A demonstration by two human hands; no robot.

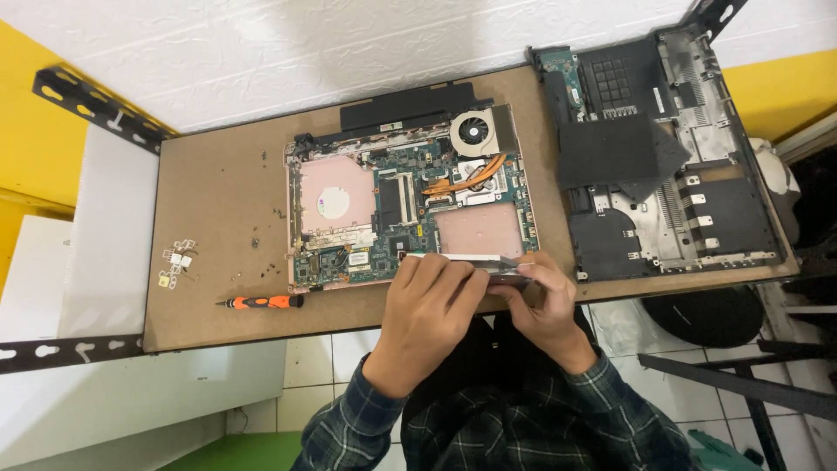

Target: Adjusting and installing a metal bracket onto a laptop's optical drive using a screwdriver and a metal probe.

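Silvery and flat, a thin metal drive-like part (475, 260) is lying at the near edge of the opened laptop chassis with its green circuit board (410, 205), both the left hand (429, 305) and right hand (542, 301) pinching it, fingers clamped along its edges, on the brown hardboard table (218, 201).

I'm seeing the flat silver drive-like part (475, 260) lying across the front edge of the opened laptop chassis (410, 209), long side running left-right, approx level, mostly hidden under the fingers. It's sitting just below the pinkish bay on the right half of the board. I'm gripping it w/ both hands: left hand (432, 301) covering its left-mid section, right hand (545, 301) pinching the right end.
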